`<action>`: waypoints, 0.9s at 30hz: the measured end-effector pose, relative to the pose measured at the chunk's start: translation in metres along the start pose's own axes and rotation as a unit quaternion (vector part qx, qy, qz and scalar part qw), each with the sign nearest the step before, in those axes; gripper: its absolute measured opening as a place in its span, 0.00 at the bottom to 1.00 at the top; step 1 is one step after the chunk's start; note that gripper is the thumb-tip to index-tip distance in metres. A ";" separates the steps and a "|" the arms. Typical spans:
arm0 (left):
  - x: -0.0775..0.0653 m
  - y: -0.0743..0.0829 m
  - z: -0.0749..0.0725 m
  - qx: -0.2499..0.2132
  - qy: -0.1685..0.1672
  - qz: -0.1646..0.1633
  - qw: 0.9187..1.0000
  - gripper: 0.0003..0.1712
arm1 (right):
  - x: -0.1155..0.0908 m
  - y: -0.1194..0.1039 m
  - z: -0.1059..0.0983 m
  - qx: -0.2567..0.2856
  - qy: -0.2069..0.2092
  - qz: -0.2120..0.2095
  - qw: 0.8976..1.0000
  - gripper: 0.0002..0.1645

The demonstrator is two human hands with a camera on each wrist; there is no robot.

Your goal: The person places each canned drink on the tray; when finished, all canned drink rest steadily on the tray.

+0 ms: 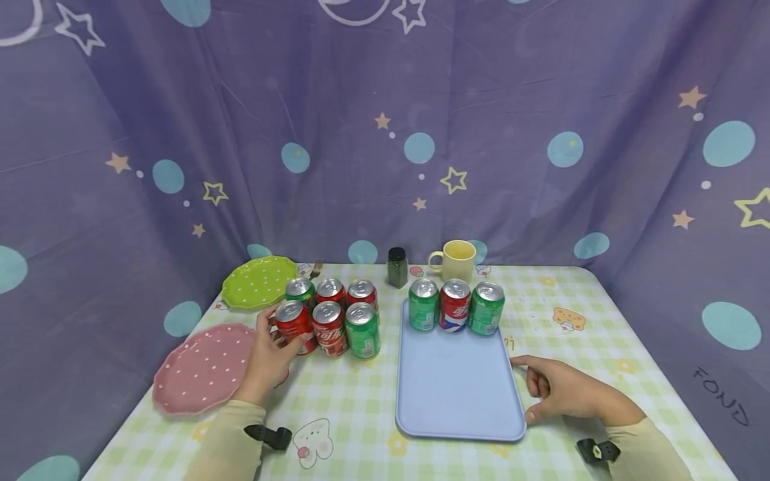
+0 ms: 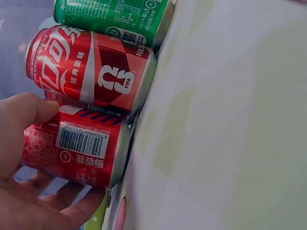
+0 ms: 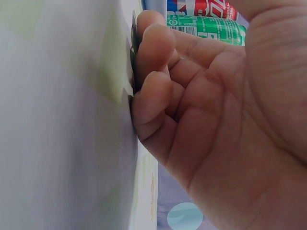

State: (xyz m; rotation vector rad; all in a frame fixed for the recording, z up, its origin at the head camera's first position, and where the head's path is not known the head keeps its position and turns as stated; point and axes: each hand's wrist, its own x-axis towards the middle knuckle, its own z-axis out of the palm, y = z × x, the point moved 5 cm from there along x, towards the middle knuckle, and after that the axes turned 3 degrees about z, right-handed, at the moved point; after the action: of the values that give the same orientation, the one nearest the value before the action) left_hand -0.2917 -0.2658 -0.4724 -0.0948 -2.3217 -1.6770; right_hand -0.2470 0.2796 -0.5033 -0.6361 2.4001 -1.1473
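At the front left corner of a block of soda cans, my left hand [image 1: 269,357] grips a red soda can [image 2: 72,151], thumb on its near side and fingers round its left side. Beside it stand another red can [image 1: 329,329] and a green can [image 1: 362,331]; a second row, one green and two red, is behind. My right hand [image 1: 559,391] lies at the right edge of a light blue tray [image 1: 460,394], index finger and thumb against the rim, the other fingers bent. Two green cans and a red-and-blue can [image 1: 454,306] stand across the tray's far end.
A pink dotted plate [image 1: 204,367] lies left of my left hand, with a green dotted plate [image 1: 260,282] behind it. Along the back are a fork [image 1: 315,269], a dark-lidded jar [image 1: 397,267] and a yellow mug [image 1: 458,260]. A purple curtain [image 1: 337,100] hangs behind the table.
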 end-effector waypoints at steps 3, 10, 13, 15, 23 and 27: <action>0.004 -0.013 -0.003 0.016 0.025 0.008 1.000 0.49 | -0.001 -0.001 0.000 0.001 -0.001 0.000 1.000 0.60; -0.001 0.001 -0.011 0.026 0.085 0.050 0.995 0.47 | -0.001 -0.003 0.000 0.001 0.000 0.000 1.000 0.59; -0.004 0.013 -0.015 0.030 0.120 0.081 0.989 0.45 | -0.001 -0.002 0.000 0.001 -0.001 -0.001 1.000 0.60; -0.006 0.023 -0.018 0.034 0.141 0.104 0.984 0.45 | -0.001 -0.002 0.000 0.003 -0.001 0.000 1.000 0.60; -0.012 0.055 -0.031 0.039 0.174 0.157 0.971 0.47 | 0.000 -0.002 0.000 0.006 -0.003 0.007 1.000 0.60; -0.014 0.069 -0.029 0.025 0.166 0.177 0.970 0.49 | 0.000 -0.001 0.000 0.007 -0.003 0.008 1.000 0.60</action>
State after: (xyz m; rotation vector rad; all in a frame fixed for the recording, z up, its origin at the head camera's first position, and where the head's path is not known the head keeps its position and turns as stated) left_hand -0.2587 -0.2689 -0.4037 -0.1900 -1.9613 -1.3427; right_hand -0.2468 0.2793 -0.5024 -0.6143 2.3866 -1.1523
